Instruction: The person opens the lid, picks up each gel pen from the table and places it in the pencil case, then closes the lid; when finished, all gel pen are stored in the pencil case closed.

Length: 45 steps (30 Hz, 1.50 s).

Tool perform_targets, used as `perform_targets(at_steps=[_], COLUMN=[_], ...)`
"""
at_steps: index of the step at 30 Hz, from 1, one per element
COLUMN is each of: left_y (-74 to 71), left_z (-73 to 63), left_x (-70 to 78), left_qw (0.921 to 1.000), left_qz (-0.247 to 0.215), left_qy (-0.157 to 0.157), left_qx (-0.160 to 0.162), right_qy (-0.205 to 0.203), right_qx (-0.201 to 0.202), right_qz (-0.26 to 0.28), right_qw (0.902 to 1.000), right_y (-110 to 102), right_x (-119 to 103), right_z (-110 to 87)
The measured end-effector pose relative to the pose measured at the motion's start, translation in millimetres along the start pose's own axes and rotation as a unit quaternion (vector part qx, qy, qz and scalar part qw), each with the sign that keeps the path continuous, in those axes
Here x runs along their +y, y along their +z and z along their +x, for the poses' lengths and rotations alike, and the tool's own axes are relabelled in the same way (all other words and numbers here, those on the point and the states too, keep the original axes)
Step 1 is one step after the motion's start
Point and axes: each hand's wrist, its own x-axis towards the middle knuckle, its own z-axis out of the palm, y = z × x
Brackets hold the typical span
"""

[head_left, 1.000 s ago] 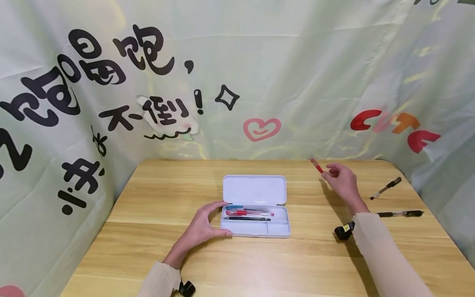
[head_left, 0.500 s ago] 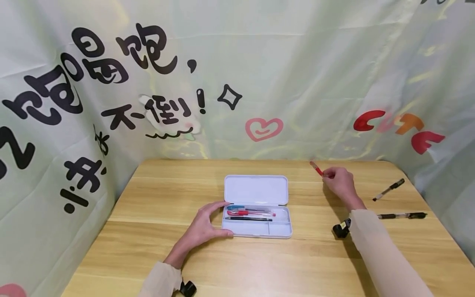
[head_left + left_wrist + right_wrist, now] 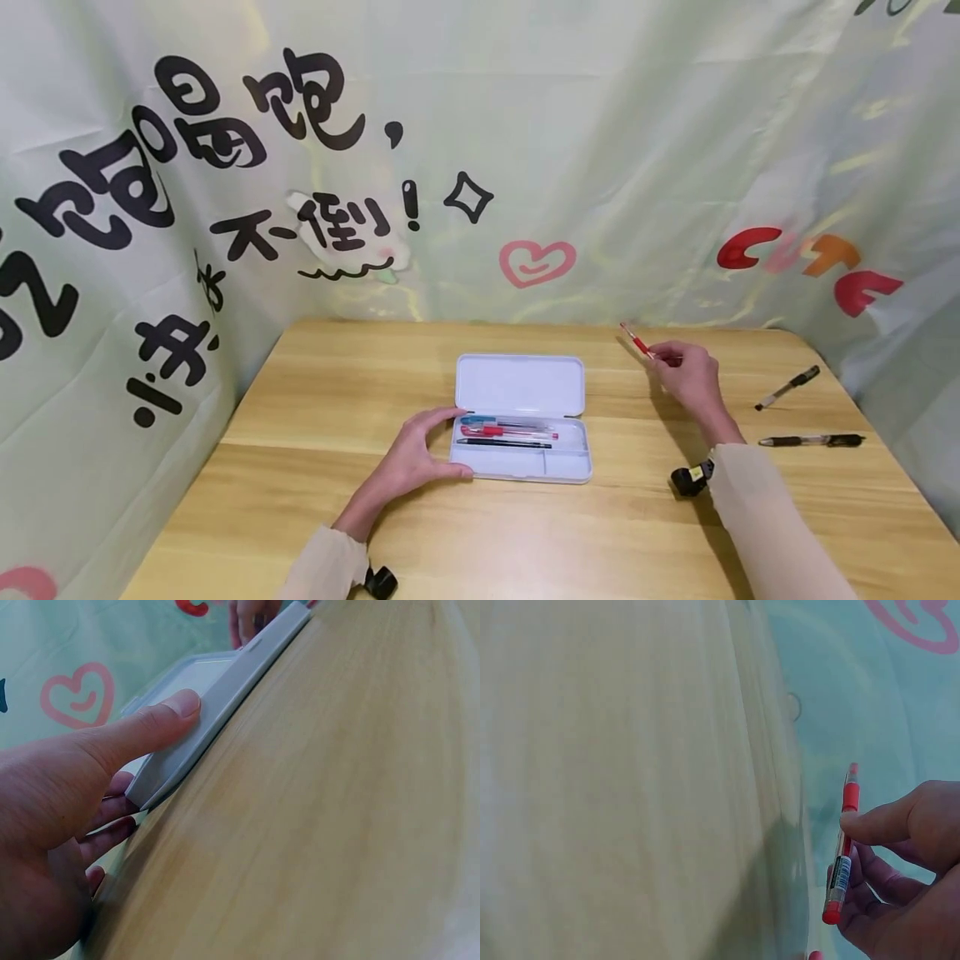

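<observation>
A white pencil case (image 3: pixel 519 385) lies with its lid raised. My left hand (image 3: pixel 408 457) grips its left end; in the left wrist view the thumb presses the case's front wall (image 3: pixel 225 697) and the fingers are behind. Inside lie a blue pen (image 3: pixel 480 420), a red pen (image 3: pixel 495 431) and a black pen (image 3: pixel 504 443). To the right of the case, my right hand (image 3: pixel 692 373) pinches another red pen (image 3: pixel 841 874) between thumb and fingers. That pen slants up toward the back edge of the table.
Two black pens, one slanted (image 3: pixel 787 387) and one level (image 3: pixel 812 440), lie at the table's right side. A printed curtain (image 3: pixel 600 167) hangs behind the wooden table (image 3: pixel 315 392). Something small and red (image 3: pixel 816 955) peeks in at the bottom of the right wrist view.
My right hand's fingers have closed on the red pen, and it now appears slightly lifted, with a shadow beside it. The left hand stays at the pencil case.
</observation>
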Motion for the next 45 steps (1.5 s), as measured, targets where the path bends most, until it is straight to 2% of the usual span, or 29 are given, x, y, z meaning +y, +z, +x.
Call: perform_targets(at_steps=[9, 17, 29, 37, 45], left_y=[1.8, 1.7, 3.5, 4.0, 3.5], left_z=[-4.3, -6.3, -4.5, -4.3, -1.3], left_x=[-1.4, -3.8, -2.8, -3.9, -2.6], left_qw=[0.9997, 0.9995, 0.9997, 0.9998, 0.9998], left_qz=[-0.009, -0.020, -0.017, -0.013, -0.013], left_qy=[-0.021, -0.025, -0.017, -0.013, -0.018], left_qx=[0.002, 0.002, 0.006, 0.007, 0.002], right_qy=[-0.034, -0.062, -0.125, -0.154, -0.151], right_qx=[0.019, 0.024, 0.028, 0.003, -0.039], right_qz=[0.021, 0.047, 0.068, 0.100, 0.120], right_qw=[0.9990, 0.9967, 0.9895, 0.9830, 0.9805], right_y=[3.1, 0.3, 14.6, 31.3, 55.3], right_x=[-15.0, -40.0, -69.1, -80.5, -92.7], right_z=[-16.3, -34.0, -57.6, -69.0, -81.4])
